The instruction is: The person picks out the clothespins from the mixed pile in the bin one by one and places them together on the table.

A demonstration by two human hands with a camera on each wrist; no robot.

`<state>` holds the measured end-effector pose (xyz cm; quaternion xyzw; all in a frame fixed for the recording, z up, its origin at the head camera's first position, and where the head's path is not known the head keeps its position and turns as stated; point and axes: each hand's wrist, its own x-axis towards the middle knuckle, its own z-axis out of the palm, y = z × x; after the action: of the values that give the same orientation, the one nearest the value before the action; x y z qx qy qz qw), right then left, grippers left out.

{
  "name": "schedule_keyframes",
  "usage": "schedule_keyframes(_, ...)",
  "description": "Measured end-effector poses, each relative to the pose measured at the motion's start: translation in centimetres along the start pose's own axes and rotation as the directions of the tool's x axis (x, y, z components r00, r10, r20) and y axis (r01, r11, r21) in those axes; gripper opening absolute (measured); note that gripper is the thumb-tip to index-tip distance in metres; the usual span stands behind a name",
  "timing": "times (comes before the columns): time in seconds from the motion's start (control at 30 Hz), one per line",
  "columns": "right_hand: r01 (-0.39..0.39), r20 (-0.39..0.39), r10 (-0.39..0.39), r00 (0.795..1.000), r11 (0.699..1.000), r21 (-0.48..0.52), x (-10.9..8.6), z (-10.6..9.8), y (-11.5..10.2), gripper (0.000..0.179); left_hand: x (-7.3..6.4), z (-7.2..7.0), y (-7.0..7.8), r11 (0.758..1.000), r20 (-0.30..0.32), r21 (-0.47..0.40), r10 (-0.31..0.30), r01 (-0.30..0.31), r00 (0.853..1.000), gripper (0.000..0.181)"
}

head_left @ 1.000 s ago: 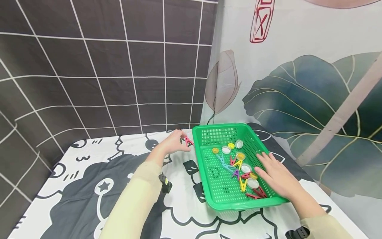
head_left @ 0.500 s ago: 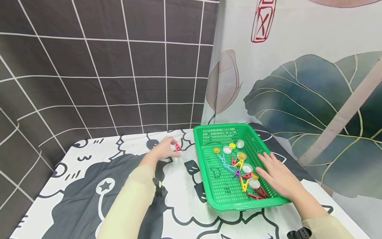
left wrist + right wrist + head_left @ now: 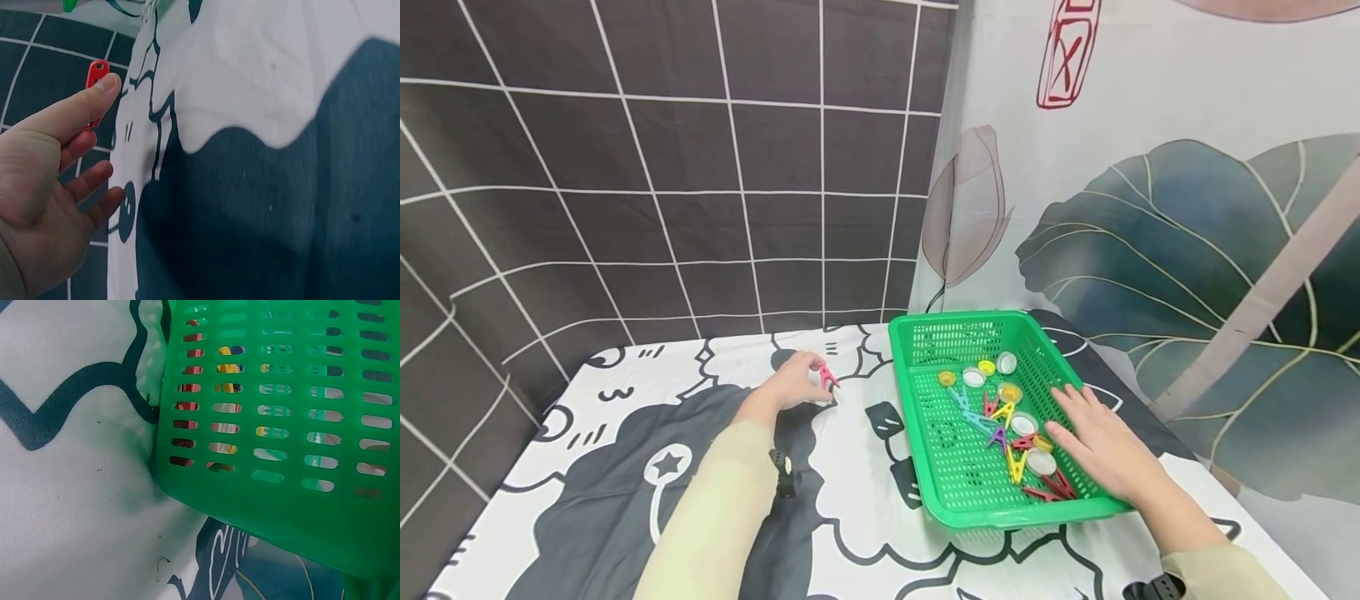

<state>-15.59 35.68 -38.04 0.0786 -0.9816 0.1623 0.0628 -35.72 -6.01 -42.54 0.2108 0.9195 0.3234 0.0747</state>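
Observation:
My left hand [image 3: 792,381] pinches a red clothespin [image 3: 828,377] between thumb and index finger, over the cloth left of the basket. In the left wrist view the clothespin [image 3: 97,74] pokes up past the thumb tip, and the other fingers are loosely bent. My right hand [image 3: 1105,442] lies with straight fingers on the right rim of a green plastic basket [image 3: 917,450]. Inside the basket are several clothespins, among them a purple one [image 3: 998,437] and a yellow one [image 3: 1016,465], and several round caps, such as a white cap [image 3: 973,377]. The right wrist view shows only the slotted basket wall [image 3: 281,506].
A white and dark grey patterned cloth [image 3: 865,500] covers the table. Dark grid-patterned fabric [image 3: 775,225] hangs behind and at the left. A leaf-printed curtain [image 3: 1150,233] stands behind the basket and to the right.
My left hand has moved left, away from the basket's left rim, and slightly down in view with the red clothespin. The right hand stays on the rim.

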Motion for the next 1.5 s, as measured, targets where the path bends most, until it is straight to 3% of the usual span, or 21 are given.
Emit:
schedule_keyframes(0.2, 0.000, -0.002, 0.000, 1.000, 1.000, -0.001, 0.1, 0.0, -0.1, 0.063, -0.8, -0.9, -1.5, 1.000, 0.008, -0.017, -0.026, 0.026, 1.000, 0.063)
schedule_keyframes(0.4, -0.002, -0.001, 0.002, 1.000, 1.000, 0.003, 0.2, -0.1, -0.1, 0.063, -1.8, -1.9, -3.3, 0.999, -0.023, 0.034, -0.032, 0.032, 0.999, 0.062)
schedule_keyframes(0.8, -0.001, -0.006, 0.001, 1.000, 1.000, 0.004, 0.1, 0.2, 0.1, 0.063, -3.1, -3.2, -5.0, 0.995, -0.015, 0.081, -0.061, 0.062, 0.998, 0.059)
schedule_keyframes(1.03, 0.016, -0.006, -0.016, 1.000, 1.000, 0.009, 0.4, 0.4, 0.0, 0.062, -4.4, -4.6, -6.0, 0.990, -0.023, 0.129, -0.048, 0.051, 0.999, 0.057)
schedule_keyframes(1.27, -0.002, -0.002, 0.002, 1.000, 1.000, 0.001, 0.1, 0.0, 0.1, 0.063, -5.2, -5.6, -6.9, 0.992, 0.025, 0.121, -0.031, 0.028, 0.999, 0.058)
schedule_keyframes(1.5, 0.004, 0.002, -0.004, 1.000, 1.000, -0.003, 0.1, -0.1, 0.3, 0.063, -6.7, -6.7, -8.0, 0.990, 0.052, 0.127, -0.070, 0.063, 0.996, 0.058)
